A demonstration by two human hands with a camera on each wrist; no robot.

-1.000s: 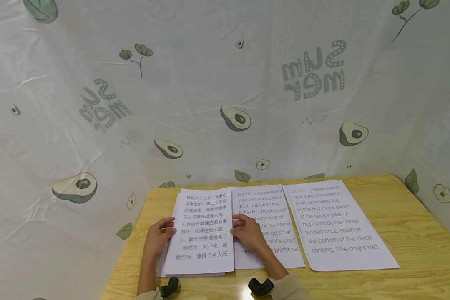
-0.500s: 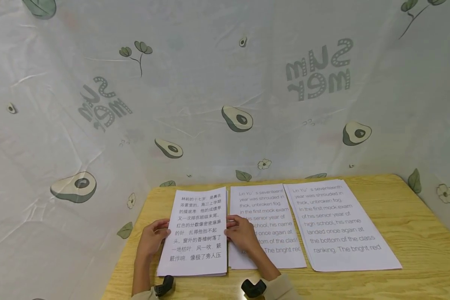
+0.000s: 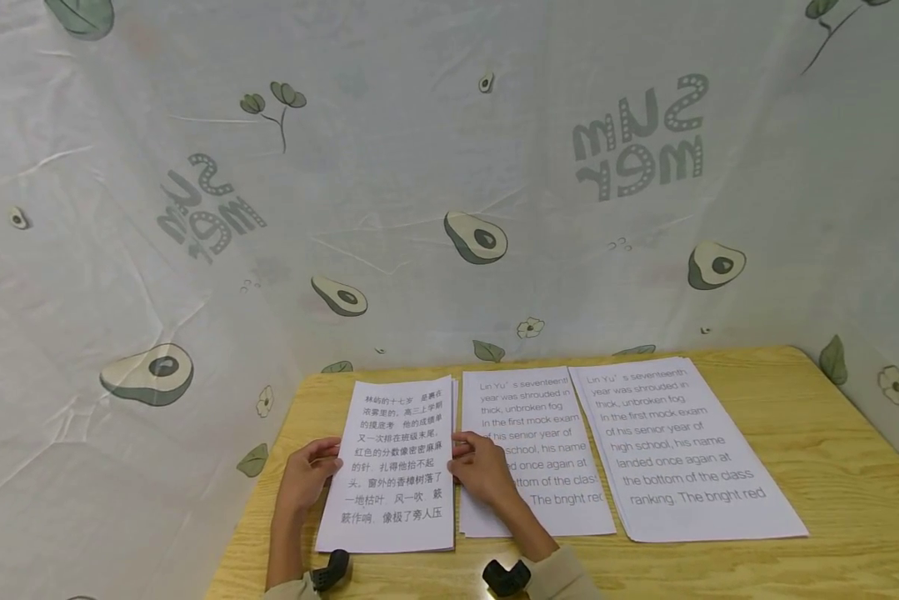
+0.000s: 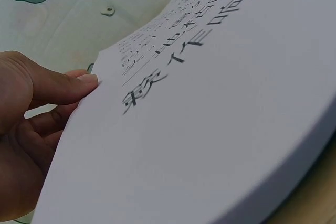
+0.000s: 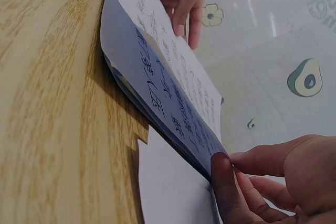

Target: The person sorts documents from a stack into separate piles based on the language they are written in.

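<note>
A stack of white paper sheets printed with Chinese text lies at the left of the table. My left hand pinches its left edge, thumb on top and fingers behind, as the left wrist view shows. At the opposite edge my right hand pinches the sheets between thumb and fingers. In the right wrist view the top paper bows and its near part lifts above sheets lying under it. How many sheets each hand grips I cannot tell.
Right of the stack lies an English-printed sheet, partly covered by my right hand and forearm. Farther right is another English-printed pile with slightly fanned edges. The wooden table meets an avocado-patterned curtain behind and at the sides.
Both hands have shifted slightly left with the top Chinese-printed paper, which now covers the sheets that stuck out at its left. The English-printed papers lie as before.
</note>
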